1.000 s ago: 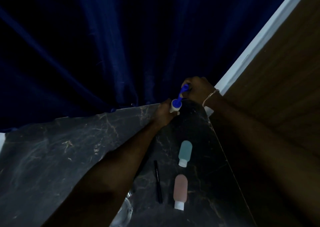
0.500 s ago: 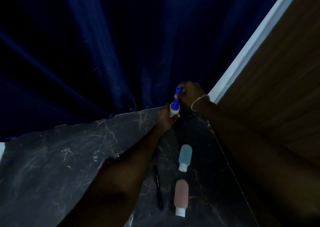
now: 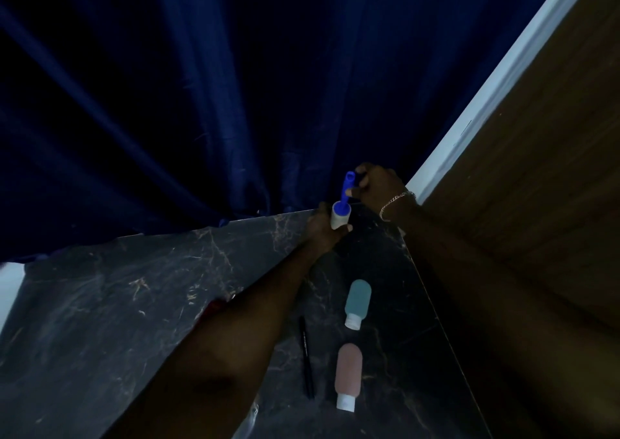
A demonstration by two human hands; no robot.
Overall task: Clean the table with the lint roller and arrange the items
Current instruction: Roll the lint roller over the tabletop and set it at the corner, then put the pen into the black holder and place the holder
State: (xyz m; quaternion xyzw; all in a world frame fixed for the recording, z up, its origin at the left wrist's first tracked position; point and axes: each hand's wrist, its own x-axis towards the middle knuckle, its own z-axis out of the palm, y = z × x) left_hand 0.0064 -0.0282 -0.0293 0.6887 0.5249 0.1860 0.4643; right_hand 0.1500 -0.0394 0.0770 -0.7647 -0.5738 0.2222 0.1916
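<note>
A dark blue curtain (image 3: 208,109) is hanging in deep folds across the whole upper part of the view, its hem reaching the far edge of the table (image 3: 100,321). A wood-grain panel (image 3: 536,170) with a pale trim strip along its edge is running down the right side. The table, dark marble with thin pale veins, is filling the lower left and centre.

Both of the person's forearms are reaching forward to the far right corner of the table. The left hand (image 3: 323,229) is wrapping its fingers around the white roll of the lint roller (image 3: 341,212), which is standing nearly upright at the table's far edge, just in front of the curtain. The right hand (image 3: 377,187), wearing a chain bracelet (image 3: 396,200) at the wrist, is closing its fingers on the upper part of the roller's blue handle.

Nearer the camera, a teal squeeze bottle (image 3: 358,301) is lying on the table with its white cap pointing toward the viewer. A pink squeeze bottle (image 3: 349,371) is lying in line with it, closer in, also cap toward the viewer, the two apart. A black pen (image 3: 307,358) is lying just to the left of the bottles, roughly parallel to them and touching neither. A small red object is peeking out from under the left forearm, too hidden to identify.
</note>
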